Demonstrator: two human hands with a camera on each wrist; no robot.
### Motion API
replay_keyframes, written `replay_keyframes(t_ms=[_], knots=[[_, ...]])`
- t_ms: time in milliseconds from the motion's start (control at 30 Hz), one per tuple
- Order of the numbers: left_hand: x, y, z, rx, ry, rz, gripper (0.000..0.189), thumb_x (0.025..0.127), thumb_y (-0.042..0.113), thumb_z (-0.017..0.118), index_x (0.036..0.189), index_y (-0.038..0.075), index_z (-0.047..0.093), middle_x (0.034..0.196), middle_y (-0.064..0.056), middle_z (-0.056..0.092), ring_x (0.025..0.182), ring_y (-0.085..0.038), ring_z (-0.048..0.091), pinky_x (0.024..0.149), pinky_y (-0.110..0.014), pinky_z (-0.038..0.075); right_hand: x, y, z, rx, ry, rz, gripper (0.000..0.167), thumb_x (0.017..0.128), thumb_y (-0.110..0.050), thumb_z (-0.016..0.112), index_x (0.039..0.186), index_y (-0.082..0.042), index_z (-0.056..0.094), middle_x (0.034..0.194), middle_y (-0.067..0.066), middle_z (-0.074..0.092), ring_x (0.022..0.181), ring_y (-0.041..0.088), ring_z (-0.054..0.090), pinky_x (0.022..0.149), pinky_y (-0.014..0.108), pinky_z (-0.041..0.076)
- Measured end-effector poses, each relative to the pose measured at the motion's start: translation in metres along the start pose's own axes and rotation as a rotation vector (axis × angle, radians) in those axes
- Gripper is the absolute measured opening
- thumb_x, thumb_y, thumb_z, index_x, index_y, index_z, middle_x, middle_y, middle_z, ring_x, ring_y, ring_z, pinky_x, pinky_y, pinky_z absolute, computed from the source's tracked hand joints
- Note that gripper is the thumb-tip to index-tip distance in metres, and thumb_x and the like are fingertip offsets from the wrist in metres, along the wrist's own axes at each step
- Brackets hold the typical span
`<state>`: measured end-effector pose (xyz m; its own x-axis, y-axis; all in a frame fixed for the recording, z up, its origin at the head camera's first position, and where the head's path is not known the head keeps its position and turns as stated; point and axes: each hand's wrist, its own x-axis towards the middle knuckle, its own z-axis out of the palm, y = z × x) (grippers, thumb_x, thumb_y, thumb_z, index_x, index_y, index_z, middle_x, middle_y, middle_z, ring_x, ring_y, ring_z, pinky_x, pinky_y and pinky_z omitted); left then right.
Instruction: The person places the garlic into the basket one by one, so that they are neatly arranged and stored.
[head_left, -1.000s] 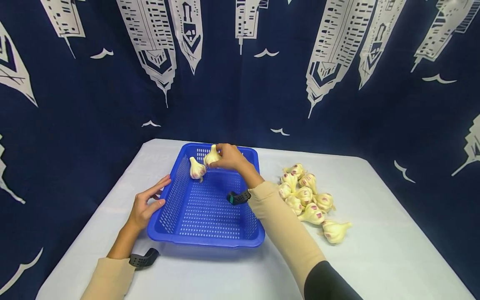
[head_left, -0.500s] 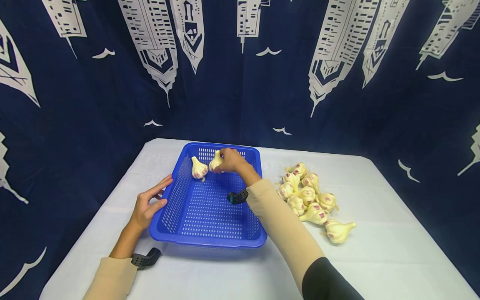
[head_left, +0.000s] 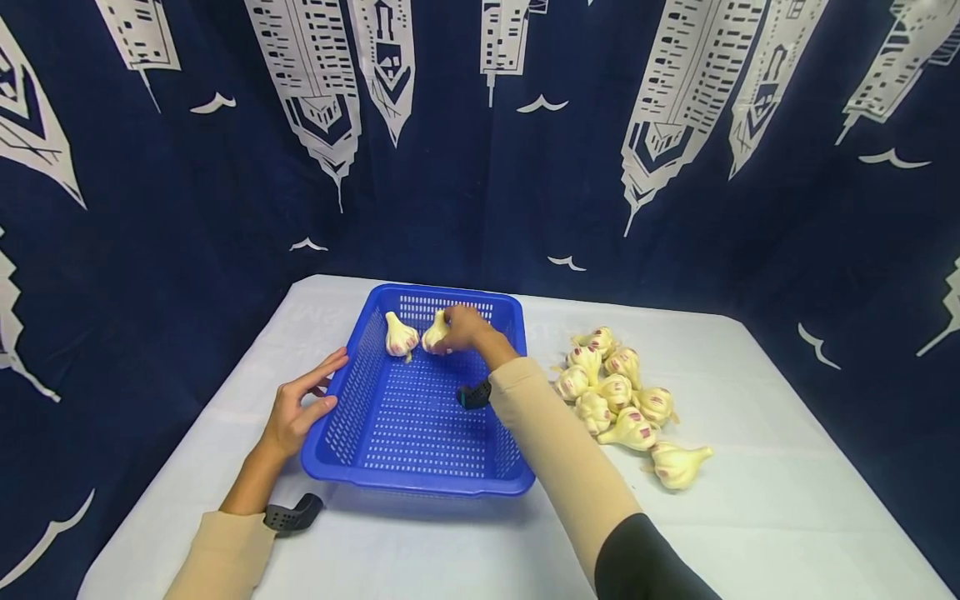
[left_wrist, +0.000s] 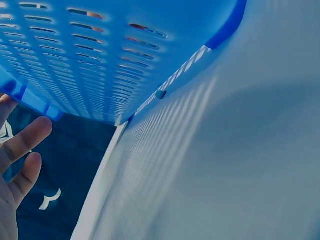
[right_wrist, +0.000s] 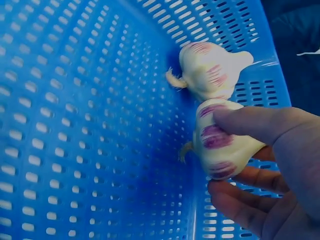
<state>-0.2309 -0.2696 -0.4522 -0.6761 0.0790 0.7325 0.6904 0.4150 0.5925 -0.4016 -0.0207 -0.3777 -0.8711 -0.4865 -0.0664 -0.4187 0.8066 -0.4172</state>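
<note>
A blue perforated plastic basket (head_left: 420,482) stands on the white table. At its far end, inside, my right hand (head_left: 468,327) holds a garlic bulb (head_left: 432,336) between thumb and fingers. The right wrist view shows the thumb (right_wrist: 245,122) across the bulb's purple-streaked side and the fingers beneath. A second garlic bulb (right_wrist: 212,70) lies right beside it, in the far left corner of the basket. Against the basket's left rim rests my left hand (head_left: 294,408), its fingers fairly straight and spread; in the left wrist view two fingertips stand off the basket wall.
Right of the basket, several garlic bulbs (head_left: 615,390) lie in a loose heap on the white table (head_left: 780,500). One garlic bulb (head_left: 677,464) lies at the heap's near end. A dark blue printed cloth (head_left: 480,192) hangs behind the table.
My right hand has lowered the garlic bulb into the basket's far end, beside the other bulb. The left hand stays at the rim.
</note>
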Motion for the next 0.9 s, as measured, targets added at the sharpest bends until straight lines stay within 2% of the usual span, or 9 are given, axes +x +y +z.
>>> replay_keyframes(t_ms=[167,400,567,733,900], knots=[[-0.0008,-0.0004,0.0007,0.005,-0.007,-0.006,0.051,0.077,0.001,0.055,0.126,-0.009,0.062,0.135,-0.025,0.056,0.095,-0.010,0.064,0.070,-0.024,0.045,0.0027,-0.0006,0.0061,-0.013,0.006,0.003,0.051,0.082,-0.028,0.080,0.122,0.000,0.064,0.108,0.011,0.068,0.097,0.024,0.057,0.089,0.036,0.048],[-0.0002,0.0012,-0.0014,0.014,-0.019,-0.024,0.051,0.080,0.004,0.055,0.130,-0.004,0.062,0.138,-0.021,0.056,0.095,-0.007,0.063,0.070,-0.024,0.044,0.0047,-0.0053,0.0097,-0.019,0.035,0.014,0.061,0.084,-0.027,0.077,0.134,0.002,0.057,0.127,0.017,0.063,0.111,0.028,0.058,0.099,0.039,0.045],[0.0016,0.0032,-0.0011,0.015,-0.024,-0.029,0.051,0.080,0.004,0.054,0.130,-0.005,0.062,0.137,-0.022,0.056,0.095,-0.006,0.063,0.069,-0.025,0.044,0.0041,-0.0060,0.0075,-0.024,0.036,0.028,0.062,0.086,-0.026,0.076,0.137,0.002,0.054,0.133,0.017,0.060,0.120,0.030,0.056,0.104,0.040,0.041],[0.0024,0.0030,-0.0008,0.013,-0.018,-0.020,0.051,0.079,0.003,0.055,0.129,-0.005,0.062,0.137,-0.022,0.056,0.095,-0.007,0.063,0.069,-0.025,0.044,0.0029,-0.0068,0.0053,-0.027,0.041,0.036,0.064,0.086,-0.027,0.076,0.138,0.001,0.054,0.135,0.017,0.059,0.119,0.029,0.055,0.103,0.040,0.042],[0.0010,-0.0004,-0.0005,0.011,-0.010,-0.004,0.051,0.077,0.000,0.056,0.127,-0.007,0.062,0.135,-0.024,0.056,0.093,-0.009,0.064,0.069,-0.024,0.044,-0.0002,-0.0100,0.0023,-0.060,0.089,0.094,0.068,0.083,-0.032,0.078,0.141,-0.006,0.053,0.136,0.014,0.059,0.121,0.029,0.056,0.099,0.043,0.045]])
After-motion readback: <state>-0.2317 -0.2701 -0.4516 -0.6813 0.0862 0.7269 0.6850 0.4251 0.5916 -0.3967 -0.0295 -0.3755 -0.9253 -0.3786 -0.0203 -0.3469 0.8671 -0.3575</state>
